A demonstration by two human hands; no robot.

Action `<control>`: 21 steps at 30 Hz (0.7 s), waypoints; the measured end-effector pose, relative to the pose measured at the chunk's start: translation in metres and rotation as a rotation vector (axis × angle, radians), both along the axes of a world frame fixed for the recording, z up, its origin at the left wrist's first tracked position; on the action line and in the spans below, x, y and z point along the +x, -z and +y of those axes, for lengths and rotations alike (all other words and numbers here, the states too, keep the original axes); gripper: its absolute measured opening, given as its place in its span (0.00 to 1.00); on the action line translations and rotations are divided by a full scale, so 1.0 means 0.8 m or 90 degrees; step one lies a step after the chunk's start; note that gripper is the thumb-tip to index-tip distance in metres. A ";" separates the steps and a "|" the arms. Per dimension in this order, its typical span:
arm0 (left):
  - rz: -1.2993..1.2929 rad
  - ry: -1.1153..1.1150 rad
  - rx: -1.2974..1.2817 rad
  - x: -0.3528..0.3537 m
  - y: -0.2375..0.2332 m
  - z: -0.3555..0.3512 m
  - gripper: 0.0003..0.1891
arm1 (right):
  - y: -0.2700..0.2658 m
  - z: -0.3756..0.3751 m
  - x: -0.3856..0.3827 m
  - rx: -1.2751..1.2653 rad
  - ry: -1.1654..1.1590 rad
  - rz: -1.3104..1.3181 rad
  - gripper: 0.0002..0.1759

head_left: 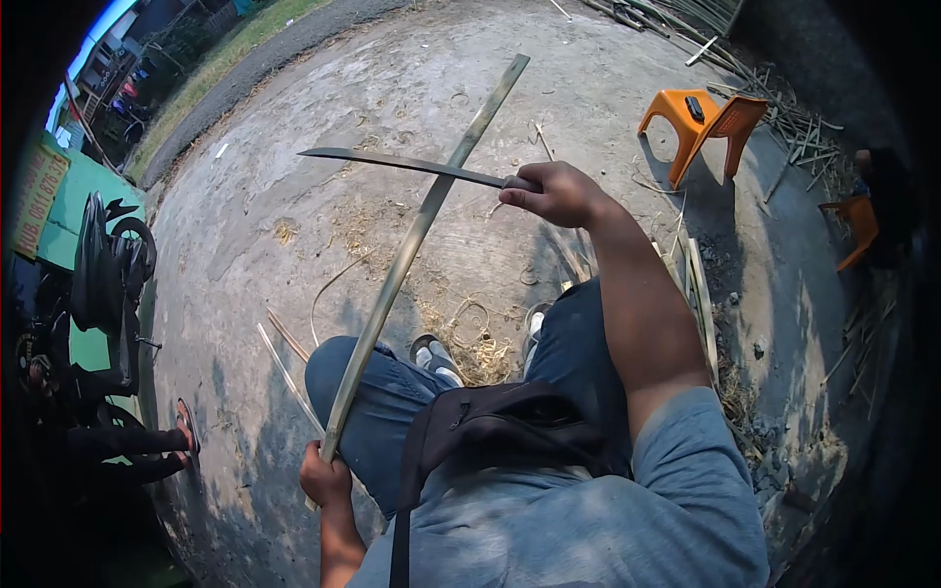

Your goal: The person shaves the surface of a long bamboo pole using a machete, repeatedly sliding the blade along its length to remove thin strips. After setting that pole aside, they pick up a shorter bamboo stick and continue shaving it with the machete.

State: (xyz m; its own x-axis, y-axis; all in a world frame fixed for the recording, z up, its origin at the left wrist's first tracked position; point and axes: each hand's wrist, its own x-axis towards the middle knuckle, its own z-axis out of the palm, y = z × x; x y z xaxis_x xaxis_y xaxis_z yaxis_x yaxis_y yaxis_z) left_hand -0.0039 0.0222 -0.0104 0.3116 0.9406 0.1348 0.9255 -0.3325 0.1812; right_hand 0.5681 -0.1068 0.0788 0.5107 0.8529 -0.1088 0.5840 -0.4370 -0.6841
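Note:
My right hand (555,194) is wrapped round the handle of a machete (392,162), its long blade pointing left. Near the handle, the blade crosses over a long bamboo strip (402,260) in this view. That strip slants from lower left up to the top middle, passing over my left knee. My left hand (325,474) is closed round its lower end, beside my left thigh. Thin bamboo slivers (287,367) lie by my left knee. Between my shoes a heap of pale shavings (485,360) covers the ground.
An orange plastic chair (681,122) with a dark object on its seat stands at upper right. Bamboo pieces (799,137) are piled behind it, and more strips (701,294) lie beside my right leg. At left are a motorcycle (113,284) and another person's foot (186,426).

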 end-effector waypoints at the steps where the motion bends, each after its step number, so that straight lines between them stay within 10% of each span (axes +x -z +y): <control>1: 0.007 -0.005 0.003 0.000 -0.003 -0.001 0.14 | 0.011 0.001 0.010 0.020 0.042 -0.011 0.36; 16: -0.024 0.028 0.033 0.002 0.006 0.004 0.14 | -0.019 0.003 -0.037 -0.020 -0.083 -0.188 0.33; 21: -0.030 0.022 0.037 0.000 0.011 0.004 0.13 | 0.015 0.012 0.006 0.094 0.123 -0.135 0.34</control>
